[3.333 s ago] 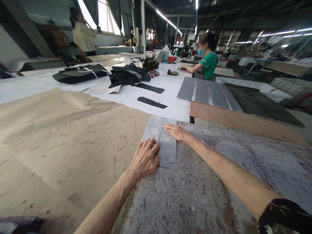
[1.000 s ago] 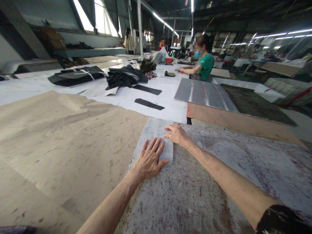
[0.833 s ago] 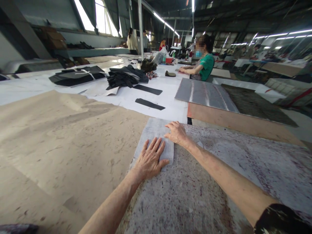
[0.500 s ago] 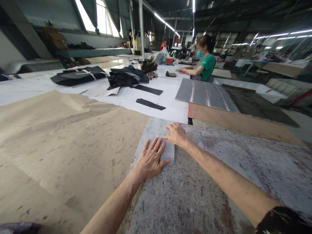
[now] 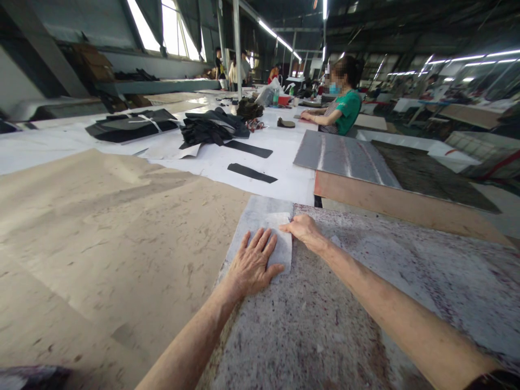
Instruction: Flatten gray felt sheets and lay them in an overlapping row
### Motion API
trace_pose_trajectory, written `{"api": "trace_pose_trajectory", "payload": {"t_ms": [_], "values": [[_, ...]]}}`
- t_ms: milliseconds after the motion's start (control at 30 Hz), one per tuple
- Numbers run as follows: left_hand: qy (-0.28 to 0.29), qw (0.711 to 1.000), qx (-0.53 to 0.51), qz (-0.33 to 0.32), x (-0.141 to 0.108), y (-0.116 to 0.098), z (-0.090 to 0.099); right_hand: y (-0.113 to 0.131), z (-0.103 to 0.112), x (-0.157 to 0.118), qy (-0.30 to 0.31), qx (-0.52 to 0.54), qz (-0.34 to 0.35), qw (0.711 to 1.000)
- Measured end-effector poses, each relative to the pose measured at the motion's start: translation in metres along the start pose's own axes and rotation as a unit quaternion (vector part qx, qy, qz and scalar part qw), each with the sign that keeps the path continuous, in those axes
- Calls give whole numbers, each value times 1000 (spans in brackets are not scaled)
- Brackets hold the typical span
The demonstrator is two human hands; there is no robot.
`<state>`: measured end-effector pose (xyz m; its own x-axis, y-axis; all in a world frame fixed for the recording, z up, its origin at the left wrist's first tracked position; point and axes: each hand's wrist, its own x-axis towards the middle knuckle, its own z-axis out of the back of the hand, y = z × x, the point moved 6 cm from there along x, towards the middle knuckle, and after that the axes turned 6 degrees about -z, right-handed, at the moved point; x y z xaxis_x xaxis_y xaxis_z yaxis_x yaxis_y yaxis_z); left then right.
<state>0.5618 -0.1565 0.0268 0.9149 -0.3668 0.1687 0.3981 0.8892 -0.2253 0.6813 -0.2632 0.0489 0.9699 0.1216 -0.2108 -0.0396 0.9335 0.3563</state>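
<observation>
A pale grey-white sheet of thin, fabric-like material lies at the left corner of a speckled, stained board. My left hand rests flat on this sheet with its fingers spread. At the sheet's right edge, my right hand is closed, pinching a lifted bit of the sheet between thumb and fingers. The pinched part looks slightly raised and folded over towards the left hand. Whether it is one layer or several, I cannot tell.
Brown paper covers the table at left. Beyond it are black strips and a heap of dark pieces. A grey board lies at right. A co-worker in a green shirt sits further back.
My right hand has shifted slightly right and closed on the sheet's edge, lifting part of it. My left hand has stayed flat in place.
</observation>
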Motion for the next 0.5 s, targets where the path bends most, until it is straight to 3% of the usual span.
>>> {"api": "trace_pose_trajectory", "payload": {"t_ms": [233,367,500], "values": [[4,997,-76,20,3,12,1,-2,-13,-18,-2,7,-28,1000],[-63,983,-140,101,13,46,15,-1,-14,-20,-2,5,-43,999],[-109,963,-110,219,29,85,28,-2,-12,-23,-5,-2,-54,999]]}}
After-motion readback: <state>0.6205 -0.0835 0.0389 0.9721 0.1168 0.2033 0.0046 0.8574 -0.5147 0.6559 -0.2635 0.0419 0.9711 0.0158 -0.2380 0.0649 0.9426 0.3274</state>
